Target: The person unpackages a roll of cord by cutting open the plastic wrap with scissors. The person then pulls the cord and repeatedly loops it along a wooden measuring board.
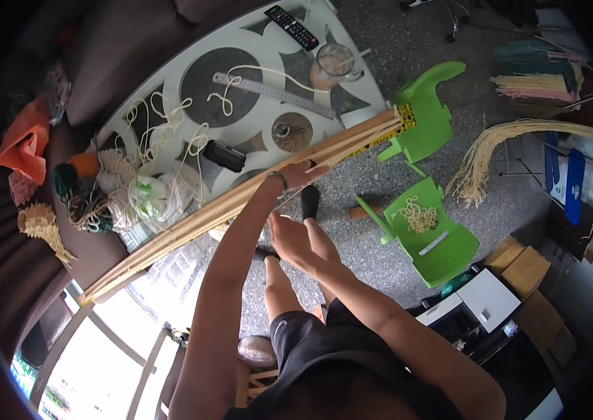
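Note:
A long bundle of pale wooden strips lies slantwise along the glass table's near edge, with cream cord running along it. Yellow and black tape wraps its far right end. My left hand, a dark band at its wrist, rests on or just over the strips with fingers stretched out. Just below it, on the near side of the bundle, is my right hand, its fingers curled in. A thin strand shows between the two hands, but whether the right fingers grip it is hidden.
On the glass table are a remote, glass mug, steel ruler, black case and yarn balls. Green chairs stand at right, one bearing tangled cord. Cream fibre hangs beyond.

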The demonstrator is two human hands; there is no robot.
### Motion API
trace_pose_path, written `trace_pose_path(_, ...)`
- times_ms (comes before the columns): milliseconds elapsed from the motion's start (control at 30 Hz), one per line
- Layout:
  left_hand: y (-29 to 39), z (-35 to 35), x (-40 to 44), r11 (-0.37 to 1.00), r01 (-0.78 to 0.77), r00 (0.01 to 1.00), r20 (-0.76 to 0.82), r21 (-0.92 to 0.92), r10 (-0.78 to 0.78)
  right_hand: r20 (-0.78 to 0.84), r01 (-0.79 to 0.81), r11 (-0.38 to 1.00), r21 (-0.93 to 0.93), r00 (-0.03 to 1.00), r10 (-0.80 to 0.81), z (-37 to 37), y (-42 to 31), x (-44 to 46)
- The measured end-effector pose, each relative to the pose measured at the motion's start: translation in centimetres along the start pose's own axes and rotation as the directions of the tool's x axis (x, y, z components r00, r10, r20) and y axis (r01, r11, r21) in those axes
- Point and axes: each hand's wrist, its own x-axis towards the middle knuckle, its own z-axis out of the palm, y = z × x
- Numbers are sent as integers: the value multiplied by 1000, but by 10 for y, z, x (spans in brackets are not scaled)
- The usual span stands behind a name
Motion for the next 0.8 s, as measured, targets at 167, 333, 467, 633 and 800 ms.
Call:
trace_pose_path(167, 31, 6, -12, 975, 35, 959, -281, 220, 29, -115, 234, 971, -45, 965, -237, 11, 5, 7)
trace_pose_path(333, 19, 18, -17, 967, 7, 845, -519, 253, 129, -30, 297, 951, -80, 953, -300, 17, 63, 5)
trace_pose_path(467, 7, 26, -21, 956, -100, 778, -578, 275, 247, 277, -268, 790, 551, 952, 130, 57, 193, 25)
trace_pose_path(633, -9, 41, -12, 888, -114, 573, -701, 445, 424, 501, -634, 132, 762, 706, 500, 37, 249, 81)
trace_pose_path(800, -14, 43, -8, 861, -245, 350, -788, 445, 507, 559, -459, -409, 789, 812, 167, 88, 267, 178)
